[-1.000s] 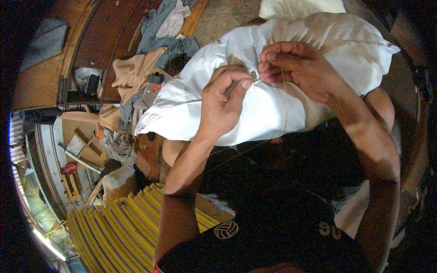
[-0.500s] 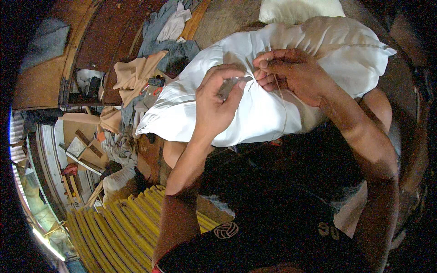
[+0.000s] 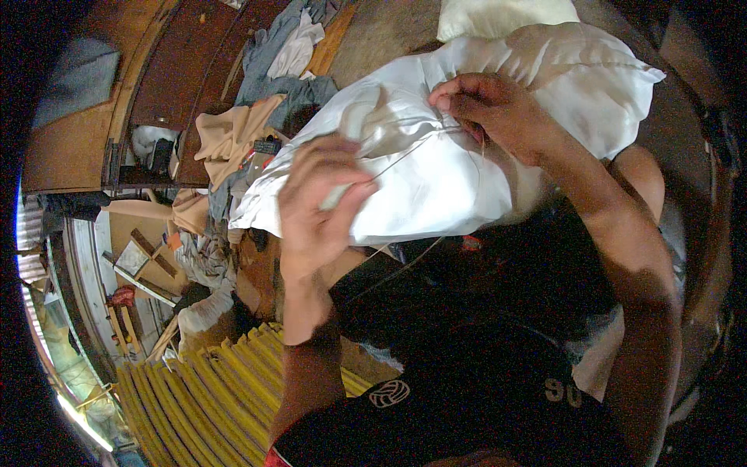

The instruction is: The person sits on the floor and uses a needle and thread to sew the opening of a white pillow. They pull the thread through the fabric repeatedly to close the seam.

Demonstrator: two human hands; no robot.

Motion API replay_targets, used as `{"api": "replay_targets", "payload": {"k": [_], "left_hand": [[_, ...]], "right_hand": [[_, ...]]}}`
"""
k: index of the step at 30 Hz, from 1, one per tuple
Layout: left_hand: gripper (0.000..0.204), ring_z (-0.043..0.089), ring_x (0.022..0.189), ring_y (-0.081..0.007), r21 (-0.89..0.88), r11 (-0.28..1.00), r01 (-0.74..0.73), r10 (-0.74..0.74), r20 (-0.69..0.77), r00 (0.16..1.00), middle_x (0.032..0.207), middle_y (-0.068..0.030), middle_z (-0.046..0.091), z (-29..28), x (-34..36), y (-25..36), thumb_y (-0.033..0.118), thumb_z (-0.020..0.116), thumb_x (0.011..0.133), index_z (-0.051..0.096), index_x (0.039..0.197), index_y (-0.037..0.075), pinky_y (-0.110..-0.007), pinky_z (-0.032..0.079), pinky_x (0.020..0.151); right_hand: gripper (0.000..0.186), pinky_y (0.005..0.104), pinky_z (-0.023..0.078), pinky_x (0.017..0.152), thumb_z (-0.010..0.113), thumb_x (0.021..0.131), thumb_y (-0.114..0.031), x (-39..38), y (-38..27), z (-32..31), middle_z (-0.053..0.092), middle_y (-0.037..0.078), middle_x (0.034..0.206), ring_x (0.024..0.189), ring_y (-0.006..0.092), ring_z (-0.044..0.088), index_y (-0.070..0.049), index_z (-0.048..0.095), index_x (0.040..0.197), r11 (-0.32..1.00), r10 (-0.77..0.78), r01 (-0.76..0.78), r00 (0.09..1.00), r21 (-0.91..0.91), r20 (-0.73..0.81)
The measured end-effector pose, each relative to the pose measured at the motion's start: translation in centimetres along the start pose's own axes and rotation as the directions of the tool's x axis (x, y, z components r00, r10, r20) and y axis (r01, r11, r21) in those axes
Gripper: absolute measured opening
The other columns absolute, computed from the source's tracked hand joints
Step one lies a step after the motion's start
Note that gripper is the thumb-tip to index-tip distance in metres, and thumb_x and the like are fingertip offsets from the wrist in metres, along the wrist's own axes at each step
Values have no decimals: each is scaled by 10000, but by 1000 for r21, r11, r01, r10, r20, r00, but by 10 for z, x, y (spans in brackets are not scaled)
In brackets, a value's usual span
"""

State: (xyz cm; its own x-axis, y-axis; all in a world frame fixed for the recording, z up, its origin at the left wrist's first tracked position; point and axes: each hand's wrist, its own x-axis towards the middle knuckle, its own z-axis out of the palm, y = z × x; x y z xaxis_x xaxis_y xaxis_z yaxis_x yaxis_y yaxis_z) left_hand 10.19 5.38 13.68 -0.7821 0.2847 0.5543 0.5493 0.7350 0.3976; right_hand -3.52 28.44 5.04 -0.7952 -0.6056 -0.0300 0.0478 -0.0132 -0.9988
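Across my lap lies a plump white pillow [image 3: 443, 187] in smooth, shiny cloth. My right hand [image 3: 494, 117] pinches a fold of its cover near the top middle, fingertips closed on the cloth. Over the pillow's left part, my left hand [image 3: 323, 206] is smeared by motion, thumb and forefinger together. From those fingertips a thin thread [image 3: 406, 154] stretches taut to the cloth by my right hand. Whether a needle is in the left fingers cannot be made out. More loose thread hangs below the pillow in front of my dark shirt.
Another white pillow [image 3: 506, 17] sits beyond, at the top. Piled cloths, one of them tan [image 3: 233, 132], lie at left beside a brown wooden cabinet [image 3: 187, 78]. A yellow slatted surface [image 3: 210, 397] is at lower left.
My left hand has pulled away from the seam, left and toward me, drawing the thread out straight. My right hand stays by the fold, and the pillow has shifted slightly.
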Motion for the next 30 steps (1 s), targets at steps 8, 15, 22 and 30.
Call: {"api": "replay_targets", "payload": {"k": [8,15,22,30], "left_hand": [[208,618,893,-285,-621,780,-80,-502,-697,513,797,-68,573,-106,-81,14,229,646,953,495,947,86,-464,495,847],[144,531,648,-100,-694,481,536,-787,-72,613,728,-11,573,-165,-197,21,203,604,1010,527,1047,87,-264,472,634],[231,607,955,-207,-795,44,605,-996,9,84,952,-120,650,-201,-497,-57,237,517,1049,572,1178,53,-373,524,825],[221,621,881,-207,498,-3,867,-586,-704,402,966,-111,672,-144,-506,-36,217,536,1047,609,1107,17,-336,509,847]], "right_hand": [[269,244,482,639,618,1005,-271,13,-10,-3,600,-18,765,678,85,545,-39,689,1122,979,32,-58,991,198,133],[255,251,511,717,602,1015,-255,-8,-27,1,631,4,809,760,94,596,-42,699,1117,990,-36,30,998,137,45],[277,253,522,717,615,997,-291,-21,-44,-12,667,3,840,760,95,618,-50,716,1086,990,-138,138,990,-28,8],[279,268,533,714,594,1007,-286,-9,-36,-10,676,20,838,749,97,623,-43,710,1080,947,-267,261,964,-187,-8]]}}
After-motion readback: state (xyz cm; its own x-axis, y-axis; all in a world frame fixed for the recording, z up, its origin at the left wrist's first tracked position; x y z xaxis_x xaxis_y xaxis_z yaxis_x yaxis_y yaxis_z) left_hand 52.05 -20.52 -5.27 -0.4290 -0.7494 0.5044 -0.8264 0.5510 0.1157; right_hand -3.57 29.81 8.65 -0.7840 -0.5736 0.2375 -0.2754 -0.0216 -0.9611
